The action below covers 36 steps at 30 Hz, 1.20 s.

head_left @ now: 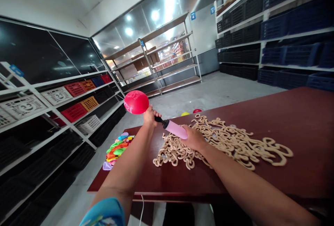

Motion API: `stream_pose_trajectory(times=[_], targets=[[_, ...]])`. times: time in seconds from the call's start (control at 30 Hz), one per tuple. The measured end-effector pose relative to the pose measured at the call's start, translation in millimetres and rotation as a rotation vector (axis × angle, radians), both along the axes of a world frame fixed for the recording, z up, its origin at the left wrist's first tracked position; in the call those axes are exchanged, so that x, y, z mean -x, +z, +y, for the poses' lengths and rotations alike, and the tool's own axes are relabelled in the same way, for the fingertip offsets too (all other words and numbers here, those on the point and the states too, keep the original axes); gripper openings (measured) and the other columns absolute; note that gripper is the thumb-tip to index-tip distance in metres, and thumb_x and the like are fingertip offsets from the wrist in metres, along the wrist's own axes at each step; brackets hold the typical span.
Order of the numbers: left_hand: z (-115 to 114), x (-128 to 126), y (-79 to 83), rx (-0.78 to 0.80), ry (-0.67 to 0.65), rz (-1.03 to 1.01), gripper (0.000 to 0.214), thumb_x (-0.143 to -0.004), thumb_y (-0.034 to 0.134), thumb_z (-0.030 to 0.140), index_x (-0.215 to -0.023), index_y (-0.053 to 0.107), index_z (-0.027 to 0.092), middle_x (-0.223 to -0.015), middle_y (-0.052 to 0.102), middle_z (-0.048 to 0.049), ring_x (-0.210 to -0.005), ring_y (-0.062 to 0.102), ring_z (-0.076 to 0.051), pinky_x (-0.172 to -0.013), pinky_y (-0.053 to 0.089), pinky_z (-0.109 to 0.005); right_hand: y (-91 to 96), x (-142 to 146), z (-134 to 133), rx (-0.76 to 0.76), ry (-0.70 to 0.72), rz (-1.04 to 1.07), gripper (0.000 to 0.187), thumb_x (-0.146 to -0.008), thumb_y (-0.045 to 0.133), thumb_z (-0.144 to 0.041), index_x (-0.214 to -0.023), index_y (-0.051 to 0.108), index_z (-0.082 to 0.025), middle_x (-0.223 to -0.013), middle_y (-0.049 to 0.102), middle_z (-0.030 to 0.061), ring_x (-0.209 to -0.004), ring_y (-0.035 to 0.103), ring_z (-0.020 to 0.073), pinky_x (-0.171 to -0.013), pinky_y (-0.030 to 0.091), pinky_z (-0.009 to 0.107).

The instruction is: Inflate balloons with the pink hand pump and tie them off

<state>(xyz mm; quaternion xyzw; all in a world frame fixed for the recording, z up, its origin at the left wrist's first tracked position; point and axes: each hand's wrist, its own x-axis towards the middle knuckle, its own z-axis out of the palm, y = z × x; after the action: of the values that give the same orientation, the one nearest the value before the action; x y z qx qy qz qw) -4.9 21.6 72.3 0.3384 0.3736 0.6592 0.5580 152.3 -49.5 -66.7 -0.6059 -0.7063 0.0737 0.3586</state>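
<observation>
A pink-red balloon point(136, 102), partly inflated and printed with pale marks, sits at the black nozzle end of a hand pump. My left hand point(150, 116) is closed around the balloon's neck and the nozzle. The balloon pump point(176, 129) has a pink barrel, and my right hand point(193, 138) wraps round its near end. Both hands are above the table. Under and beside my right hand lies a heap of beige curled, rope-like pieces point(219, 140). Left of my left forearm is a pile of flat, colourful balloons point(118, 149).
The dark red table point(300, 121) spans the front. Beyond its far edge, a yellow balloon point(185, 114) and a red balloon point(197, 110) show near the floor. Shelves with crates point(23, 107) stand at left, metal racks point(156, 55) behind, blue crates point(300, 55) at right. A white cable point(142, 208) hangs in front.
</observation>
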Motion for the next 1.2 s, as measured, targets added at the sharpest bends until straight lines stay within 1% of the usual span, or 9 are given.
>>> stream_pose_trajectory(times=[0.17, 0.27, 0.43, 0.53, 0.63, 0.87, 0.97, 1.07, 1.2], targets=[[-3.3, -13.7, -1.9, -0.032, 0.014, -0.031, 0.036, -0.080, 0.051, 0.034, -0.059, 0.026, 0.020, -0.041, 0.022, 0.0088, -0.031, 0.031, -0.008, -0.040, 0.033, -0.024, -1.4, -4.0, 4.0, -0.047, -0.029, -0.018, 0.042, -0.066, 0.061, -0.034, -0.106, 0.051, -0.023, -0.088, 0.065, 0.0049, -0.073, 0.061, 0.0199, -0.060, 0.037, 0.028], [-0.8, 0.7, 18.6, -0.062, 0.036, -0.045, 0.039, -0.080, 0.050, 0.037, -0.058, 0.022, 0.021, -0.041, 0.021, 0.0087, -0.031, 0.030, -0.007, -0.040, 0.033, -0.024, 0.2, -5.8, 5.3, -0.126, -0.041, -0.031, 0.038, -0.067, 0.059, -0.034, -0.103, 0.051, -0.021, -0.087, 0.065, 0.0055, -0.074, 0.060, 0.0202, -0.060, 0.037, 0.028], [4.7, 46.2, 68.6, -0.158, 0.096, -0.048, 0.039, -0.081, 0.047, 0.032, -0.058, 0.018, 0.021, -0.041, 0.020, 0.0084, -0.031, 0.027, -0.007, -0.038, 0.032, -0.023, 2.8, -8.0, 7.2, -0.222, -0.055, -0.057, 0.038, -0.066, 0.057, -0.029, -0.103, 0.051, -0.021, -0.089, 0.064, 0.0066, -0.077, 0.059, 0.0215, -0.062, 0.037, 0.030], [5.2, 60.8, 82.0, -0.210, 0.090, -0.058, 0.040, -0.081, 0.047, 0.032, -0.058, 0.016, 0.020, -0.042, 0.019, 0.0082, -0.032, 0.026, -0.007, -0.038, 0.032, -0.023, 1.7, -8.4, 8.7, -0.202, -0.087, -0.076, 0.036, -0.065, 0.058, -0.030, -0.099, 0.051, -0.020, -0.083, 0.063, 0.0067, -0.073, 0.058, 0.0212, -0.060, 0.037, 0.029], [2.1, 56.0, 71.7, -0.201, 0.074, -0.074, 0.042, -0.082, 0.046, 0.035, -0.058, 0.015, 0.020, -0.042, 0.019, 0.0080, -0.032, 0.026, -0.007, -0.039, 0.032, -0.023, 0.4, -8.7, 8.6, -0.130, -0.131, -0.098, 0.031, -0.065, 0.059, -0.031, -0.093, 0.051, -0.019, -0.077, 0.062, 0.0063, -0.069, 0.058, 0.0205, -0.057, 0.035, 0.029], [-10.2, 8.7, 11.4, -0.104, 0.016, -0.112, 0.046, -0.081, 0.049, 0.041, -0.057, 0.016, 0.021, -0.042, 0.020, 0.0077, -0.032, 0.027, -0.008, -0.040, 0.033, -0.025, 2.5, -6.9, 4.7, -0.134, -0.110, -0.139, 0.033, -0.066, 0.061, -0.031, -0.094, 0.050, -0.019, -0.081, 0.063, 0.0059, -0.071, 0.059, 0.0198, -0.060, 0.035, 0.028], [-14.6, -9.2, -4.9, -0.090, -0.036, -0.119, 0.047, -0.080, 0.051, 0.043, -0.057, 0.016, 0.021, -0.042, 0.020, 0.0076, -0.033, 0.028, -0.008, -0.040, 0.032, -0.025, 2.1, -6.7, 5.1, -0.122, -0.114, -0.132, 0.033, -0.066, 0.061, -0.033, -0.093, 0.050, -0.019, -0.081, 0.063, 0.0058, -0.071, 0.059, 0.0197, -0.059, 0.035, 0.028], [-16.6, -16.8, -5.3, -0.091, -0.037, -0.118, 0.048, -0.079, 0.051, 0.045, -0.057, 0.015, 0.021, -0.041, 0.020, 0.0075, -0.033, 0.028, -0.008, -0.039, 0.031, -0.025, 2.8, -8.1, 5.0, -0.122, -0.115, -0.113, 0.035, -0.065, 0.063, -0.034, -0.094, 0.051, -0.020, -0.080, 0.063, 0.0058, -0.072, 0.058, 0.0198, -0.059, 0.034, 0.027], [-14.7, -3.6, 18.1, -0.118, 0.001, -0.104, 0.046, -0.079, 0.051, 0.042, -0.057, 0.016, 0.021, -0.041, 0.019, 0.0079, -0.032, 0.028, -0.008, -0.039, 0.031, -0.025, 7.1, -10.1, 3.8, -0.139, -0.117, -0.106, 0.035, -0.066, 0.062, -0.036, -0.096, 0.051, -0.020, -0.079, 0.064, 0.0052, -0.072, 0.058, 0.0196, -0.058, 0.034, 0.027]])
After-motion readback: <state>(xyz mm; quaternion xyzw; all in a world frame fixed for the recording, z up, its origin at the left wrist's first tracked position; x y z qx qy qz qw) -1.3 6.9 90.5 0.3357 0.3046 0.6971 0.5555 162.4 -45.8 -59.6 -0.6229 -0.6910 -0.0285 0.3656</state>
